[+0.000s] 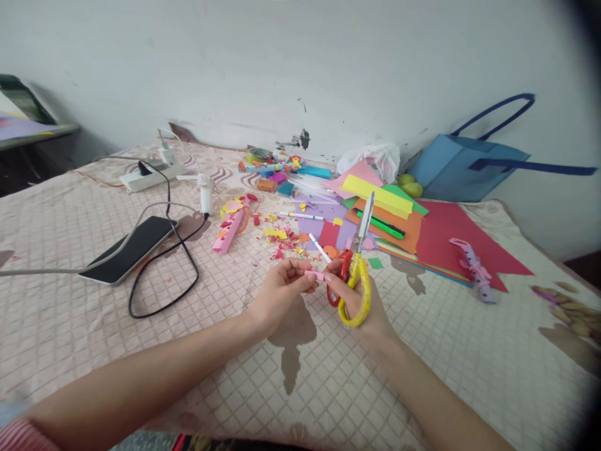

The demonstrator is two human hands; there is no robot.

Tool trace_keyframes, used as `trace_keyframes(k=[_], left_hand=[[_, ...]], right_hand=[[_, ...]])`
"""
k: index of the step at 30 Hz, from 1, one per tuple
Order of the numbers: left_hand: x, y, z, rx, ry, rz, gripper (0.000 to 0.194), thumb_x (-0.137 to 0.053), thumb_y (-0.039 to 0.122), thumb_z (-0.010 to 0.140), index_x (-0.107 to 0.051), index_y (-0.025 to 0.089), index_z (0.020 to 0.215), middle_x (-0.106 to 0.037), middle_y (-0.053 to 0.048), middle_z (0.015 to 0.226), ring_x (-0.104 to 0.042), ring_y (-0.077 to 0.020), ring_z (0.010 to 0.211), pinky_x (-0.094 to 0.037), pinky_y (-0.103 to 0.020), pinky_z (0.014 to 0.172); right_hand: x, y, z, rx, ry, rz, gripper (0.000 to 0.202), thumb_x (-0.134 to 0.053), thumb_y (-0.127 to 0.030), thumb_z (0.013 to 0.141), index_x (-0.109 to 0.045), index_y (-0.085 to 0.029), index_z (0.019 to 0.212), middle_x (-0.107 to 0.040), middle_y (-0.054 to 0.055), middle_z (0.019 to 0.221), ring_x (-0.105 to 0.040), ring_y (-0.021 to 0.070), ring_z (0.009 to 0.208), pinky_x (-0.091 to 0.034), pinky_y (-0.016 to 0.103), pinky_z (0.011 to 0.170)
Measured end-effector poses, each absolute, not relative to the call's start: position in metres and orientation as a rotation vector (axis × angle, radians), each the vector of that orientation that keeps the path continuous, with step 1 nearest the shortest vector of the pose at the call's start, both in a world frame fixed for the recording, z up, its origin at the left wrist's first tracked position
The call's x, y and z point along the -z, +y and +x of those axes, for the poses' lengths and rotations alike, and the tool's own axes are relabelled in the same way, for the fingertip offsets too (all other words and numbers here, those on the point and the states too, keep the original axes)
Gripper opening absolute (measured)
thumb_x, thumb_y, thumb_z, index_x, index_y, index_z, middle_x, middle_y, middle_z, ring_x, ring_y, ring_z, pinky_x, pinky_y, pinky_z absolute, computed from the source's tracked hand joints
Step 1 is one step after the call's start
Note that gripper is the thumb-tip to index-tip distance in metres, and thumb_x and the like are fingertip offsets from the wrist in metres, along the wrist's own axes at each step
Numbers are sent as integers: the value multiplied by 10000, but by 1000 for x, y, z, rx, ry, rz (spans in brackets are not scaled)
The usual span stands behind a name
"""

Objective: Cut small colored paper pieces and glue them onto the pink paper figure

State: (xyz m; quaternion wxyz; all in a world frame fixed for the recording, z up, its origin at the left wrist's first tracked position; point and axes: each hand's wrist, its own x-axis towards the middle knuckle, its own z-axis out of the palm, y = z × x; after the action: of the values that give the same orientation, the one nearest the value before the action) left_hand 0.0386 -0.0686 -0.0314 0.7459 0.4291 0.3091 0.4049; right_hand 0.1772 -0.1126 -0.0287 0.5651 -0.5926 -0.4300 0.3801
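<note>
Between the fingertips of my left hand (286, 288) is a small strip of pink paper (313, 275), pinched at one end. The thumb and a finger of my right hand (359, 297) touch its other end. My right hand also holds a pair of scissors (355, 275) with one yellow and one red handle, blades pointing up and away from me. The blades look closed together. Just beyond my hands, a white marker (320, 248) and an orange paper circle (330, 252) lie among paper scraps (286, 241).
Red paper (453, 238) and a green cutter (379, 223) lie to the right, near a blue bag (464, 166). A decorated pink paper roll (231, 228) lies left of the scraps. Farther left are a black tablet-like device (131, 250), cables and a power strip (153, 176).
</note>
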Motion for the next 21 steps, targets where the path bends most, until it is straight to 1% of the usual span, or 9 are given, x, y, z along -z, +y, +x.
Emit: trace_keyframes(k=[5,11,16,21], left_hand=[[31,-68,38,-890,675,952,245,-697,265,708,-555,134,861,-612,-17,735,-561,-97,671,-432,-254,680],[30,-69,38,-892,683,977,242,-684,246,721,-542,128,877,-616,-28,770,-567,-104,688,-443,-265,696],[29,-70,38,-920,658,993,249,-689,225,713,-526,128,874,-610,-17,740,-582,-109,696,-451,-262,699],[28,-70,38,-942,646,1007,251,-694,204,704,-525,127,873,-601,-4,695,-582,-108,672,-452,-252,671]], right_hand=[[30,-113,178,-924,-1029,-1368,177,-611,-360,769,-543,-210,833,-472,-62,560,-432,79,429,-374,206,400],[23,-113,174,-907,-1097,-1376,236,-671,-369,722,-524,-199,794,-525,-36,664,-462,79,478,-376,203,407],[22,-115,172,-840,-1172,-1388,218,-666,-348,730,-531,-196,808,-533,-30,682,-475,87,518,-399,207,441],[27,-115,175,-874,-1138,-1374,197,-654,-328,740,-528,-199,819,-521,-34,690,-463,83,516,-393,210,449]])
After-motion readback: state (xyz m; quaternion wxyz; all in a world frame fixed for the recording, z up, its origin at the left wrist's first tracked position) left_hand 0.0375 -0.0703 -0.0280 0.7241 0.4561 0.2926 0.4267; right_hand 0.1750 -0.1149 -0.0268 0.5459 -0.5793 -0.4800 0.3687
